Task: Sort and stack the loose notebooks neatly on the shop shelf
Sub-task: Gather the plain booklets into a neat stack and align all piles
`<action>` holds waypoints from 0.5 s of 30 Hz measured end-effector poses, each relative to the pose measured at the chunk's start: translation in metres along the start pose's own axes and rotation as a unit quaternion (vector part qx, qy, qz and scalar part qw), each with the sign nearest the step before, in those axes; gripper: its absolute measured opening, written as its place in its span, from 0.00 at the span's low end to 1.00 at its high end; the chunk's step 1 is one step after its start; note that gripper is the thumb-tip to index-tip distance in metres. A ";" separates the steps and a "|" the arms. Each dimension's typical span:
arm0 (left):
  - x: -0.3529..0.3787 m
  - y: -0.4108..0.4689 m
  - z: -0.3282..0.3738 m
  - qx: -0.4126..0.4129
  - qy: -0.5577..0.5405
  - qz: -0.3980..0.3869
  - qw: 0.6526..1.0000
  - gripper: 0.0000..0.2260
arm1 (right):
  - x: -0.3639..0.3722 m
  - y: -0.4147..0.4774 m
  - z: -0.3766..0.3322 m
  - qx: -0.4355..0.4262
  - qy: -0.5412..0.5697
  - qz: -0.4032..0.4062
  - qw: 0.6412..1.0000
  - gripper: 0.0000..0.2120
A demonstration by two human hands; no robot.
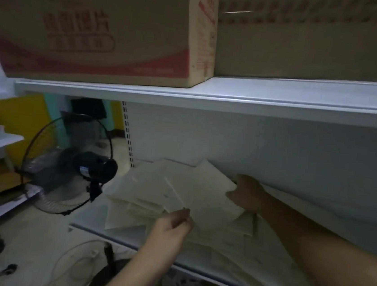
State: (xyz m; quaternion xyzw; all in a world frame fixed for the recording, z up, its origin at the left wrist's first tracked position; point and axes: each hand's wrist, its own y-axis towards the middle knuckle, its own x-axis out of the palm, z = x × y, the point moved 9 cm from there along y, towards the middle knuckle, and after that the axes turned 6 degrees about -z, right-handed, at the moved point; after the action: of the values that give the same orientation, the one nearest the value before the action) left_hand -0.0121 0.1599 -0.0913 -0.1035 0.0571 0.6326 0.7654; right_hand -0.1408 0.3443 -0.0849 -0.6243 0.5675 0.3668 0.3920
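Several pale cream notebooks (154,186) lie loose and overlapping on the white shop shelf (93,228), fanned out at different angles. My left hand (172,226) pinches the near corner of the top notebook (203,191) between thumb and fingers. My right hand (248,193) reaches in from the right and grips that notebook's far right edge. More notebooks (260,268) spread toward the right under my right forearm, partly hidden by it.
The shelf above (212,93) hangs low and carries a red-printed cardboard box (98,22) and a plain carton (311,44). A black floor fan (69,167) stands left of the shelf end. A slotted upright (128,136) marks the shelf's back left corner.
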 end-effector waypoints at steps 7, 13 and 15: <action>-0.041 0.034 -0.002 0.013 -0.204 0.076 0.976 0.28 | -0.008 -0.059 0.008 0.038 0.358 0.133 0.923 0.04; 0.026 0.046 -0.016 -0.082 -0.313 -0.066 0.944 0.15 | -0.005 -0.108 0.017 0.019 0.409 0.122 0.904 0.05; 0.033 0.048 -0.011 -0.060 -0.321 -0.066 0.943 0.18 | -0.016 -0.117 0.035 0.018 0.357 0.112 0.927 0.11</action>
State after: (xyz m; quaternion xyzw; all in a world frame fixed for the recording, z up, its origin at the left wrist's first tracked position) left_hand -0.0524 0.1978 -0.1137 0.0557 -0.2365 0.5826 0.7756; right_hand -0.0263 0.3882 -0.0771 -0.6392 0.7427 0.1510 0.1303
